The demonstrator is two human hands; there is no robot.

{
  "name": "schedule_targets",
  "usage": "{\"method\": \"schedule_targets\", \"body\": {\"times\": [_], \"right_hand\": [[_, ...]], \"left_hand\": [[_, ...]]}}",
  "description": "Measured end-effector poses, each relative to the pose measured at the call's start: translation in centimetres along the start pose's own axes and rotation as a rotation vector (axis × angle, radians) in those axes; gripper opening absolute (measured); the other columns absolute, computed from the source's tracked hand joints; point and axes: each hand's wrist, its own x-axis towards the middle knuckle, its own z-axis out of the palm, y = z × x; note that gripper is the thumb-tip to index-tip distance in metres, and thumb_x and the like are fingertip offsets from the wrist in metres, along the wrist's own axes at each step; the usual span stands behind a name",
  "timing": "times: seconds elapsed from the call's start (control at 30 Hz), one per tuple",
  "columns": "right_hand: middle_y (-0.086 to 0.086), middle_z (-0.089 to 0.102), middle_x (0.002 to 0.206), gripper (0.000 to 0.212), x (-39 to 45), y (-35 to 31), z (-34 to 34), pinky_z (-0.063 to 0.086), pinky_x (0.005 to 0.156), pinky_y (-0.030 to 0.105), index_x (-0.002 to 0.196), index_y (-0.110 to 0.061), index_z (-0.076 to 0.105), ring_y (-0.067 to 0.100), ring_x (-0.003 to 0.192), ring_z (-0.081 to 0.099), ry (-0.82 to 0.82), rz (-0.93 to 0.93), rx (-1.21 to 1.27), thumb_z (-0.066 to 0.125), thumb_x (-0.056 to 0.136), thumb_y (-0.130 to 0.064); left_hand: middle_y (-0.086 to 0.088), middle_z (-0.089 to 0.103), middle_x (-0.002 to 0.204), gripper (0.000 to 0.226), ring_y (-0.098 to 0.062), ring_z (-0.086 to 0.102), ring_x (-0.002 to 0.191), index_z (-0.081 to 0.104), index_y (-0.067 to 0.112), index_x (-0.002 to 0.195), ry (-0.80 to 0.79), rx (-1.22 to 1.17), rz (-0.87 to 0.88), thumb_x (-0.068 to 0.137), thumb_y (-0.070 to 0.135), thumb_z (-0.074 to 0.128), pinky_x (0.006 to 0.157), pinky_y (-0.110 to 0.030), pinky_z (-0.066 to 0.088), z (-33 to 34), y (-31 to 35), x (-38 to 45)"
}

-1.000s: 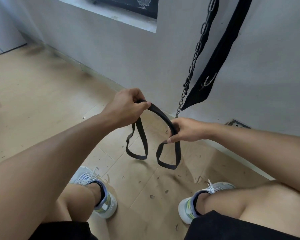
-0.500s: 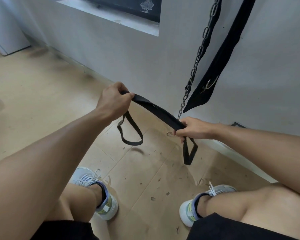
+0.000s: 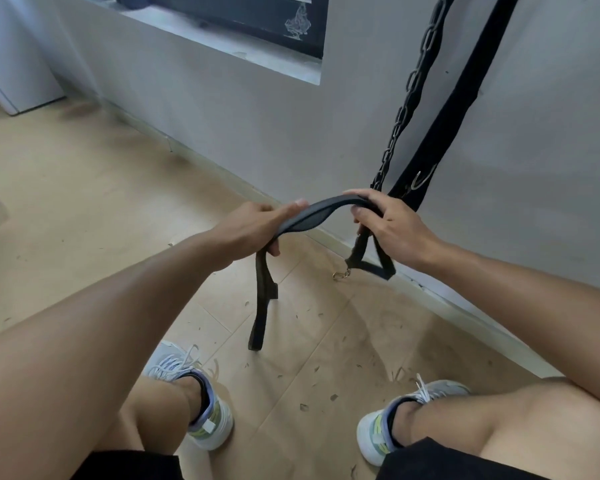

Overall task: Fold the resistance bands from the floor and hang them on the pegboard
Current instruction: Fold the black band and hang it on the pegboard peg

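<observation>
A black resistance band (image 3: 314, 214) arches between my two hands above the wooden floor. My left hand (image 3: 253, 230) grips its left part, and a long loop hangs down from that hand toward the floor. My right hand (image 3: 388, 226) grips the right part, with a shorter loop dangling beneath it. A small metal clip (image 3: 340, 274) shows just below that short loop. No pegboard is in view.
A metal chain (image 3: 407, 95) and a black strap with a hook (image 3: 444, 126) hang against the grey wall right behind my right hand. My two sneakers (image 3: 201, 407) stand on the floor below. A recessed ledge (image 3: 243, 53) runs along the wall's upper left.
My hands have come closer together, so the stretched band now bows upward between them. The left loop hangs lower and the right loop has shortened.
</observation>
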Motion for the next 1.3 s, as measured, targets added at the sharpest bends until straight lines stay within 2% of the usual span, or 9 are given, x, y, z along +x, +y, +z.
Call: {"method": "schedule_targets", "body": {"times": [0.13, 0.23, 0.37, 0.5, 0.67, 0.83, 0.97, 1.13, 1.3], "right_hand": [[-0.03, 0.07, 0.1, 0.037, -0.1, -1.3, 0.3, 0.053, 0.101, 0.036, 0.142, -0.03, 0.064, -0.003, 0.101, 0.066, -0.095, -0.06, 0.0, 0.061, 0.105, -0.028], [-0.041, 0.066, 0.086, 0.042, -0.3, -2.1, 0.0, 0.051, 0.091, 0.019, 0.147, -0.027, 0.059, -0.014, 0.087, 0.064, -0.183, -0.061, 0.003, 0.061, 0.105, -0.025], [-0.031, 0.062, 0.097, 0.045, -0.4, -2.1, -0.7, 0.052, 0.094, 0.026, 0.151, -0.029, 0.054, -0.003, 0.088, 0.065, -0.159, -0.076, -0.006, 0.058, 0.106, -0.024], [-0.018, 0.064, 0.091, 0.04, -0.4, -1.3, -0.2, 0.052, 0.086, 0.03, 0.145, -0.029, 0.061, -0.001, 0.082, 0.06, -0.24, -0.064, -0.029, 0.061, 0.105, -0.023], [0.008, 0.076, 0.108, 0.038, -0.3, 0.3, 1.0, 0.053, 0.106, 0.053, 0.124, -0.036, 0.072, 0.029, 0.107, 0.072, -0.38, 0.034, 0.025, 0.073, 0.087, -0.046], [0.005, 0.078, 0.107, 0.024, -0.4, 2.9, 1.4, 0.059, 0.093, 0.034, 0.116, -0.026, 0.075, 0.019, 0.098, 0.077, -0.456, 0.158, 0.001, 0.077, 0.092, -0.028], [0.005, 0.074, 0.078, 0.015, -0.3, 4.7, 0.7, 0.058, 0.073, 0.03, 0.093, -0.013, 0.077, 0.019, 0.075, 0.071, -0.486, 0.253, 0.028, 0.079, 0.093, -0.028], [0.011, 0.078, 0.084, 0.015, -1.0, 6.7, -0.6, 0.056, 0.098, 0.036, 0.084, -0.011, 0.079, 0.026, 0.093, 0.077, -0.665, 0.367, -0.083, 0.08, 0.091, -0.025], [0.008, 0.075, 0.089, 0.02, -1.3, 8.3, -2.0, 0.055, 0.106, 0.038, 0.104, -0.001, 0.075, 0.021, 0.094, 0.073, -0.601, 0.457, 0.162, 0.079, 0.091, -0.015]], "left_hand": [[-0.006, 0.071, 0.075, 0.061, -0.016, 0.066, 0.07, 0.064, 0.013, 0.108, -0.105, -0.013, 0.077, 0.085, 0.069, 0.062, 0.071, -0.029, 0.05, 1.0, 0.2, -0.2], [-0.003, 0.063, 0.072, 0.056, -0.013, 0.06, 0.064, 0.064, 0.014, 0.104, -0.109, -0.002, 0.072, 0.081, 0.065, 0.071, 0.061, -0.024, 0.046, 1.3, 0.2, -0.2], [-0.006, 0.06, 0.074, 0.046, -0.017, 0.061, 0.066, 0.065, 0.008, 0.086, -0.131, -0.021, 0.094, 0.081, 0.053, 0.078, 0.059, -0.021, 0.049, 1.0, 0.2, -0.3], [0.003, 0.051, 0.063, 0.036, -0.012, 0.051, 0.056, 0.067, 0.016, 0.092, -0.107, -0.043, 0.15, 0.085, 0.051, 0.075, 0.054, -0.023, 0.046, 1.4, 0.6, -0.5], [0.014, 0.037, 0.046, 0.044, -0.004, 0.032, 0.041, 0.077, 0.016, 0.085, 0.023, -0.062, 0.21, 0.078, 0.06, 0.076, 0.044, -0.019, 0.026, 1.8, 1.7, -0.6], [0.005, 0.042, 0.057, 0.037, -0.006, 0.036, 0.049, 0.076, 0.013, 0.079, 0.237, -0.104, 0.241, 0.085, 0.049, 0.076, 0.05, -0.021, 0.029, 1.9, 1.9, -0.5], [0.006, 0.046, 0.054, 0.032, -0.012, 0.041, 0.049, 0.075, 0.017, 0.076, 0.334, -0.002, 0.18, 0.084, 0.048, 0.077, 0.052, -0.025, 0.032, 0.8, 0.8, 0.2], [0.002, 0.053, 0.059, 0.028, -0.016, 0.047, 0.055, 0.072, 0.018, 0.074, 0.444, 0.04, 0.029, 0.084, 0.044, 0.076, 0.053, -0.026, 0.034, -1.6, -1.3, 1.8], [-0.003, 0.057, 0.063, 0.027, -0.02, 0.05, 0.063, 0.073, 0.014, 0.075, 0.437, 0.038, -0.14, 0.082, 0.04, 0.077, 0.059, -0.027, 0.038, -3.3, -3.6, 2.6]]}}
